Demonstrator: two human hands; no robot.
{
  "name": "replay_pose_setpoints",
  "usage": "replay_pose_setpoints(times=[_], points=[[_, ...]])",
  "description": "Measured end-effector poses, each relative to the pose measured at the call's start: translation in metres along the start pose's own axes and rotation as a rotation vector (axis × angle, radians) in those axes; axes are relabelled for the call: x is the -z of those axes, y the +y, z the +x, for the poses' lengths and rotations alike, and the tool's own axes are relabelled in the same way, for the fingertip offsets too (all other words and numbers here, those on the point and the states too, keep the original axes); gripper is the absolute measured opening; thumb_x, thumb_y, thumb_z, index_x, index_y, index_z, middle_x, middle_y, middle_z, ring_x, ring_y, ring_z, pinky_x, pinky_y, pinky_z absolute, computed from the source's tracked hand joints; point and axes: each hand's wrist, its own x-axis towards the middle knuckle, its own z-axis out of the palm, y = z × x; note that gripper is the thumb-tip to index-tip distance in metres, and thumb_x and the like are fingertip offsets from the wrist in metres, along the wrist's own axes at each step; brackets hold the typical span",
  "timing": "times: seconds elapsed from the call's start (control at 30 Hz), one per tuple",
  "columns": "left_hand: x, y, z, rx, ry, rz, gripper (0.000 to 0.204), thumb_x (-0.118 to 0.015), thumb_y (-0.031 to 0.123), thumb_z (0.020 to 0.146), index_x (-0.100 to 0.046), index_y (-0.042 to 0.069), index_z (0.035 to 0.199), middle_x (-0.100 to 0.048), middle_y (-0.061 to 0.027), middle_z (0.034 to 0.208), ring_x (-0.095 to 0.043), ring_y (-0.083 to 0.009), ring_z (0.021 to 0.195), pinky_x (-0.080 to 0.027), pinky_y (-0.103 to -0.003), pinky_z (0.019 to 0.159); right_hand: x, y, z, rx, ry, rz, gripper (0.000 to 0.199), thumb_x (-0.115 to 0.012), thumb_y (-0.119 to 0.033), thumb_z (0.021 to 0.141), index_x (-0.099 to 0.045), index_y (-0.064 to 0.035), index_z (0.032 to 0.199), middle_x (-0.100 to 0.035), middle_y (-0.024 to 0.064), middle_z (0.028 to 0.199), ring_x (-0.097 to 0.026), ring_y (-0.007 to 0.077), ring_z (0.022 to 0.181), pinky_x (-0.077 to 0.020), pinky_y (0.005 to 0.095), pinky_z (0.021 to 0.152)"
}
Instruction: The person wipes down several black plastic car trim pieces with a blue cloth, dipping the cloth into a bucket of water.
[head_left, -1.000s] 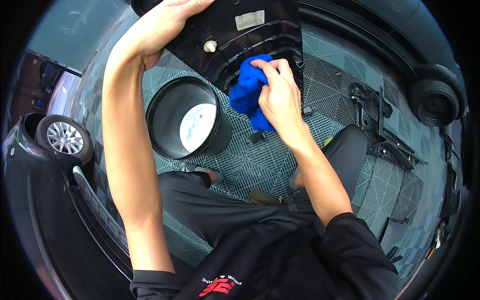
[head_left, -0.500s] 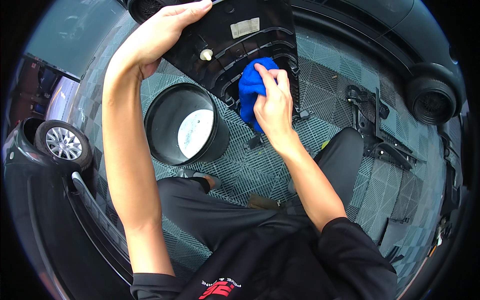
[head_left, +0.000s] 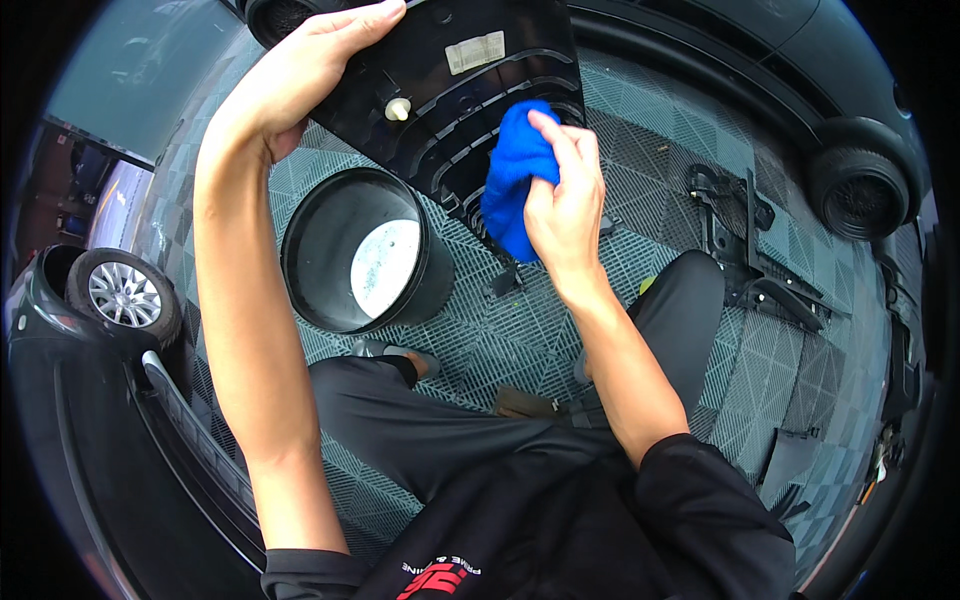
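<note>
A black plastic trim panel with curved ribs, a pale label and a whitish clip tilts up in front of me. My left hand grips its upper left edge, thumb on the near face and the other fingers hidden behind. In my right hand is a bunched blue cloth, lying against or just in front of the panel's ribbed lower right part; whether it touches cannot be made out. Below the panel, a black bucket holds whitish, sudsy liquid.
Grey interlocking tiles cover the floor. Dark plastic and metal parts lie to the right, beyond my knee. A black car with a silver wheel stands close on my left; another dark vehicle runs along the far side.
My right hand has drawn the blue cloth slightly right, and its fingers have shifted on the cloth. The panel and my left hand have moved a little left.
</note>
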Motion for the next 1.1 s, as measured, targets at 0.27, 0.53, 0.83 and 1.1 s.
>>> replay_pose_setpoints(times=[0.27,0.53,0.83,1.1], points=[[0.0,-0.002,0.001,-0.003,-0.044,-0.034,0.05,-0.056,0.04,0.1,-0.058,0.005,0.135,-0.065,-0.0074,0.128,-0.063,-0.0136,0.112,-0.049,-0.026,0.096,-0.006,0.02,0.006,0.034,-0.056,-0.144,0.056,-0.05,0.014,0.068,-0.065,-0.0024,0.119,-0.054,0.0193,0.107,-0.057,0.0382,0.102,-0.0501,0.045,0.09],[-0.002,-0.002,-0.001,0.004,-0.061,-0.017,0.05,-0.056,0.04,0.1,-0.057,0.005,0.136,-0.064,-0.0072,0.129,-0.062,-0.0128,0.113,-0.049,-0.025,0.096,-0.001,0.009,0.005,0.028,-0.123,-0.377,0.055,-0.057,0.012,0.074,-0.06,-0.0015,0.127,-0.052,0.0199,0.113,-0.058,0.0395,0.102,-0.0554,0.0468,0.082],[-0.005,0.005,-0.005,0.054,-0.064,0.014,0.049,-0.055,0.042,0.1,-0.06,0.006,0.134,-0.066,-0.008,0.125,-0.063,-0.0134,0.109,-0.049,-0.024,0.093,0.015,-0.013,0.023,0.015,0.055,-0.094,0.06,-0.048,0.009,0.075,-0.059,-0.0021,0.132,-0.058,0.0195,0.11,-0.062,0.0348,0.098,-0.0495,0.0374,0.093],[-0.009,0.006,-0.012,-0.1,-0.013,0.076,0.047,-0.055,0.041,0.101,-0.062,0.004,0.129,-0.07,-0.0053,0.115,-0.067,-0.0103,0.098,-0.054,-0.024,0.085,0.03,-0.018,0.028,0.026,-0.142,-0.517,0.057,-0.056,0.003,0.081,-0.051,-0.0027,0.138,-0.056,0.0291,0.109,-0.061,0.0429,0.1,-0.0552,0.0491,0.082]])
